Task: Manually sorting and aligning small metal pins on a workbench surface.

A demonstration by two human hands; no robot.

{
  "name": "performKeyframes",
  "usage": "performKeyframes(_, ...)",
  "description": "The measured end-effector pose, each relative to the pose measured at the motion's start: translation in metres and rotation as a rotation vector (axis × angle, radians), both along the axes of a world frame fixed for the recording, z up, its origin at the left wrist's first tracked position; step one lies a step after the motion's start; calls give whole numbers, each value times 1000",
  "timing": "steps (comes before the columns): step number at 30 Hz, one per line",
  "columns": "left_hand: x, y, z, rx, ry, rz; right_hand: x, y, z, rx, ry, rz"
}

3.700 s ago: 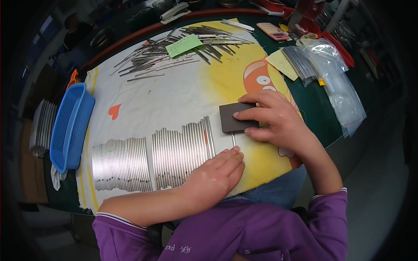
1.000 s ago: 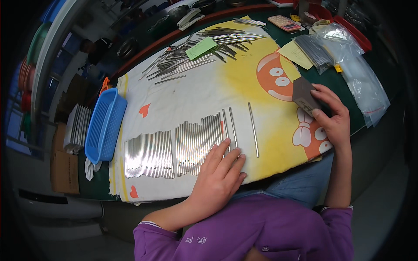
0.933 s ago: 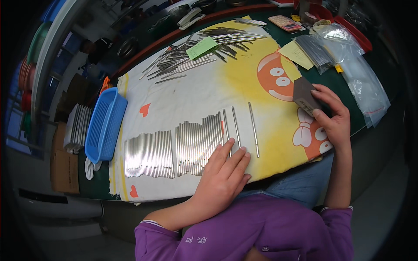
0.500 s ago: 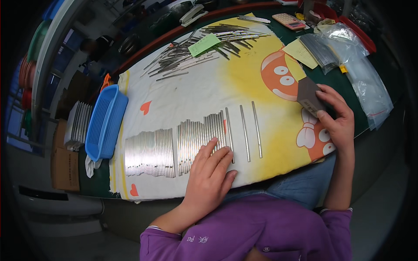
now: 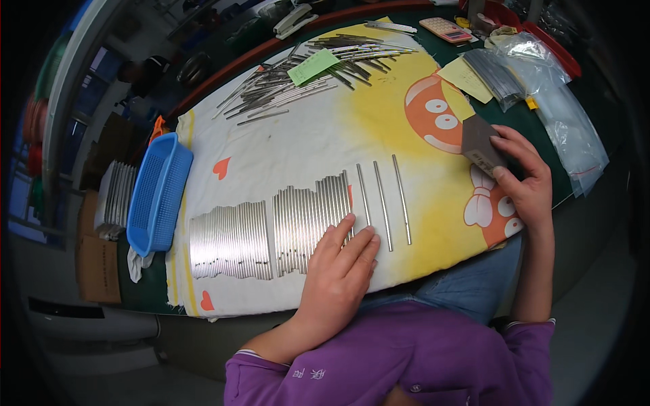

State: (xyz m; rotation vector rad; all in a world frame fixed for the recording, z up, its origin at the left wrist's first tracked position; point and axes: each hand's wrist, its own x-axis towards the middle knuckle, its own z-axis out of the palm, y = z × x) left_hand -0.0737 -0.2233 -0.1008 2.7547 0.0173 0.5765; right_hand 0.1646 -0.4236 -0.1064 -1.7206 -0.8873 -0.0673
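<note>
My left hand (image 5: 336, 281) lies with fingers stretched out over the lower right end of a row of thin metal rods (image 5: 308, 220). Its fingertips touch or hover by one rod at the row's right edge; part of that rod is hidden beneath them. A second row of shiny rods (image 5: 230, 237) lies just to the left. Three separate rods (image 5: 383, 203) are spaced apart on the right. In my right hand (image 5: 528, 172) is a dark grey rectangular block (image 5: 478, 143), gripped between thumb and fingers at the cloth's right edge.
A white and yellow cartoon cloth (image 5: 271, 152) covers the green table. At the back is a loose heap of rods (image 5: 271, 88) with a green note (image 5: 313, 67) on top. A blue basket (image 5: 160, 193) stands left; plastic bags (image 5: 572, 128) and a calculator (image 5: 445, 30) are right.
My left hand has slid a little to the right along the rods, and the rod by its fingers now stands slightly farther from the row. My right hand still holds the block.
</note>
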Motion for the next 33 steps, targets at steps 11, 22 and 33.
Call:
performKeyframes(11,2,-1,-5,-14,-21,7,-11,57,44,-204,-350,236)
performKeyframes(22,-1,-1,-5,-61,-16,41,-18,87,36,-304,-463,352)
performKeyframes(33,2,-1,-6,-28,-59,82,-21,99,32,-371,-519,417)
